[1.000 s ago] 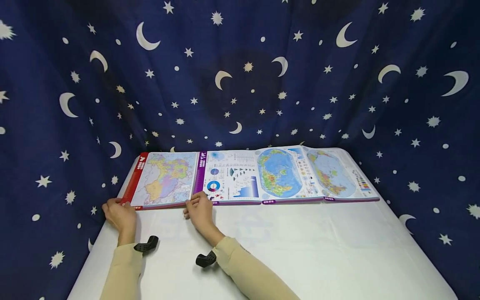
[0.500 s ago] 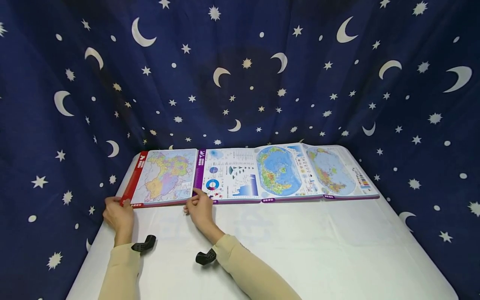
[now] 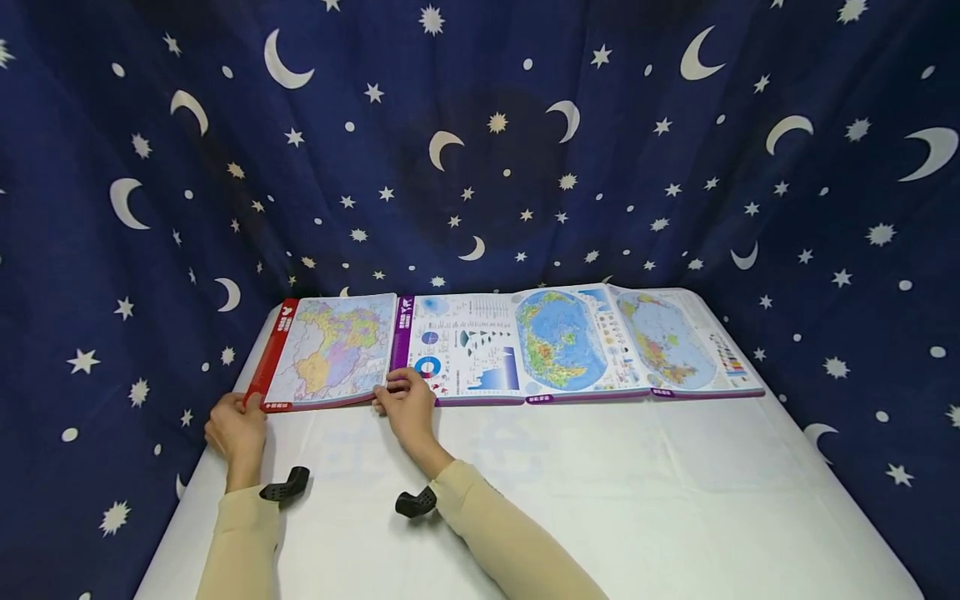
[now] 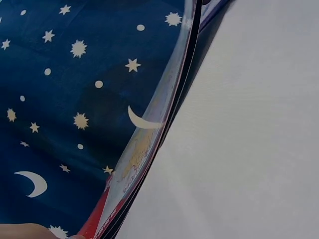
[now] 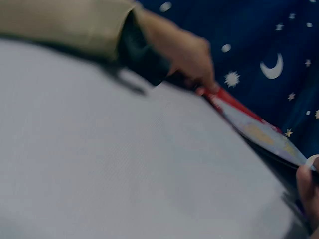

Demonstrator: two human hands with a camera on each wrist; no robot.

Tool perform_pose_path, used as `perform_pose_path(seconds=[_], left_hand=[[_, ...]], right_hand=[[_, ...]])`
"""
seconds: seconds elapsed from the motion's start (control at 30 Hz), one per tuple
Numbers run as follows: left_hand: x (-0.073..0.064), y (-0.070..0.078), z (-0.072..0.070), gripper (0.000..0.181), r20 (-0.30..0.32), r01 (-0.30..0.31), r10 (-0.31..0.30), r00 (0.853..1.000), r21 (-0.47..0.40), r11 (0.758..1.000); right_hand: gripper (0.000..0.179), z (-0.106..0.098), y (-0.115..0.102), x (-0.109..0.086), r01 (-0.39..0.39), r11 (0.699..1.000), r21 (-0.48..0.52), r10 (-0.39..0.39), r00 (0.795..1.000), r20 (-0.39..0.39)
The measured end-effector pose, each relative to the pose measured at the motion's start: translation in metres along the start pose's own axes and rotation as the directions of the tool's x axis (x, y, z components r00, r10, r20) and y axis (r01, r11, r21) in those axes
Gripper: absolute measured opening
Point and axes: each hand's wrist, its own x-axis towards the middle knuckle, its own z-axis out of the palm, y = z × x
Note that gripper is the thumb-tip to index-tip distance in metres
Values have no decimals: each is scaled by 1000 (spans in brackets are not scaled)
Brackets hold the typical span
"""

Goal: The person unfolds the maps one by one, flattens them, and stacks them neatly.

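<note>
White characters (image 3: 285, 318) on red map band (image 3: 270, 354), purple map band (image 3: 401, 335): too small to read.

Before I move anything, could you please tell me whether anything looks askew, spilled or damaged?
Only mildly: the red-edged, rectangular printed map bows along its near edge, seemingly lifted from the white tabletop rather than lying flat. The left hand and right hand hold its near corners, which probably explains it. No spill or damage shows.

A dark blue curtain (image 3: 498, 204) (quite a night sky, all pale crescents (image 3: 118, 202), stars (image 3: 497, 122) and dots (image 3: 507, 172)) hangs behind and along both sides of the faintly creased white counter (image 3: 675, 508).
</note>
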Motion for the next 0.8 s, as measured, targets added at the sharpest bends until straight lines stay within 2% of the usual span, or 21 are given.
perform_pose_path(seconds=[0.17, 0.3, 0.4, 0.5, 0.6, 0.8], left_hand=[[1, 1, 0, 26, 23, 15, -14, 1000, -54, 998], [2, 1, -2, 26, 38, 76, -72, 997, -123, 989], [2, 1, -3, 31, 93, 156, -138, 986, -237, 959], [2, 2, -4, 35, 153, 240, -197, 968, -354, 904], [1, 4, -4, 36, 171, 289, -238, 956, -411, 864], [-2, 7, -3, 36, 180, 309, -255, 950, -451, 837]], right_hand=[[16, -4, -4, 5, -102, 995, 20, 102, 995, 8], [12, -5, -6, 7, -145, 989, -40, 146, 989, 18], [11, -5, -8, 7, -153, 984, -90, 156, 988, 21], [11, -6, -8, 6, -143, 981, -131, 146, 989, 18], [11, -8, -6, 5, -128, 980, -156, 131, 991, 15], [11, -11, -2, 2, -49, 981, -186, 50, 999, 2]])
